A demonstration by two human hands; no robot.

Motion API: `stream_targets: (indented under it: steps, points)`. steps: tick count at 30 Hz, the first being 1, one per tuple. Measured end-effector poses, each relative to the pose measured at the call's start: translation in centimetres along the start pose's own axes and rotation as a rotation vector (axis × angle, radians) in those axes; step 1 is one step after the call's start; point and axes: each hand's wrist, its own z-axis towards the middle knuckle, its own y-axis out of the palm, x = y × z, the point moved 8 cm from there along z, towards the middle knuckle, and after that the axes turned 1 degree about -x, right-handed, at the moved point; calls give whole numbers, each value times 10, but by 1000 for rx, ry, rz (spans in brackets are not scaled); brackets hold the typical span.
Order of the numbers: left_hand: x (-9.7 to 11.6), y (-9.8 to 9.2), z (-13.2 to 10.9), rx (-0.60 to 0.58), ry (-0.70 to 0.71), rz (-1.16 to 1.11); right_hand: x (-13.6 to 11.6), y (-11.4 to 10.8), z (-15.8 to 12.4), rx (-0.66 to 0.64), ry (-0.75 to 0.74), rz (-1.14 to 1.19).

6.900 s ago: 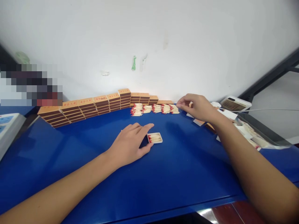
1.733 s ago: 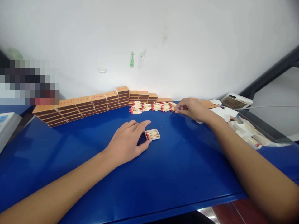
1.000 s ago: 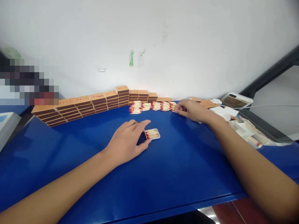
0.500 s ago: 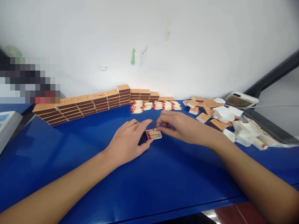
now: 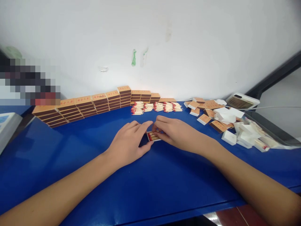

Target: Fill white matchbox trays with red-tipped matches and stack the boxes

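A small white matchbox tray [image 5: 148, 137] lies on the blue table, holding a layer of red-headed matches [image 5: 151, 137]. My left hand [image 5: 130, 139] grips the tray's left end, thumb at the near corner and index finger at the far corner. Over the tray's right half, my right hand [image 5: 172, 131] is closed with thumb and fingers bent down onto the matches. Its fingers cover that end, so whatever is between the fingertips is hidden. Behind both hands lie several loose piles of matches [image 5: 156, 107] with red heads.
Stacked orange-and-brown matchboxes [image 5: 84, 105] line the wall from the left to the middle. At right are scattered matchbox sleeves [image 5: 204, 119], empty white trays [image 5: 229, 137] and a filled tray [image 5: 261, 145]. A phone [image 5: 243, 101] leans behind them; a white box [image 5: 9, 125] stands far left.
My right hand has moved left and slightly down, onto the matches in the tray. A white tray in the right-hand pile has shifted slightly. My left hand has stayed put.
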Motion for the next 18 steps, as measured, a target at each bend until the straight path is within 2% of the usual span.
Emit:
stream_targets:
  steps: [5, 8, 10, 13, 16, 18]
  points:
    - [-1, 0, 0, 3, -5, -6, -1, -1, 1, 10, 10, 33]
    - [-2, 1, 0, -12, -18, -19, 16, -14, 0, 54, 51, 55]
    - [-2, 1, 0, -22, -27, -27, 41, -27, -4, 112, 105, 21]
    - [-3, 2, -1, -36, -35, -38, 95, -43, -14, 185, 247, -83]
    - [-4, 3, -1, -38, -40, -47, 143, -45, -25, 180, 356, -120]
    - [-4, 3, 0, -37, -42, -51, 161, -42, -29, 158, 377, -114]
